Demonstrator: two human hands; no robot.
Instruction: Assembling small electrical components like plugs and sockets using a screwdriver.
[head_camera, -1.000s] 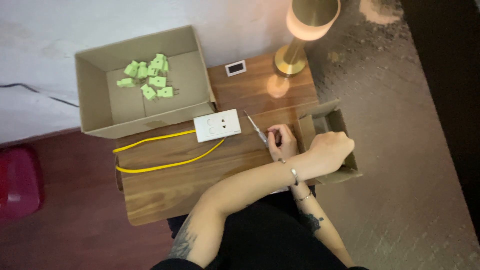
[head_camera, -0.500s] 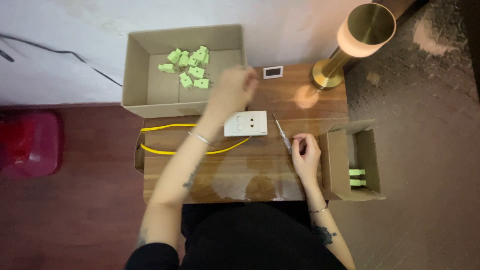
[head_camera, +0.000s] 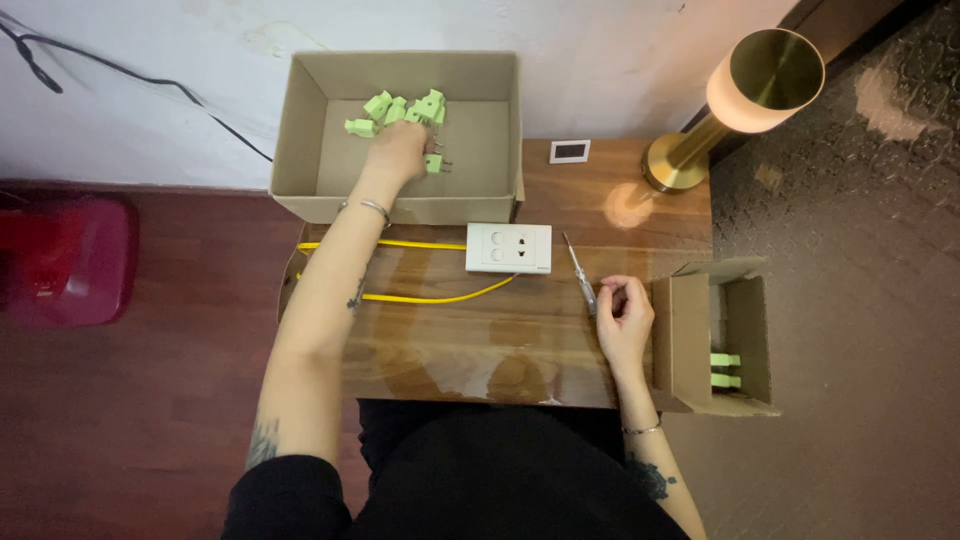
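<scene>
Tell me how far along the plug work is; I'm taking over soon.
Done, apparently: two green plugs lie in the small box. In hand: the left hand reaches among the loose plugs in the big box; the right hand rests by the screwdriver, near the socket plate. Left: that pile.

Green plugs and a screwdriver

Plugs (head_camera: 400, 108) lie heaped in the big box's far end, prongs showing; the thin screwdriver (head_camera: 579, 273) lies flat on wood.
</scene>
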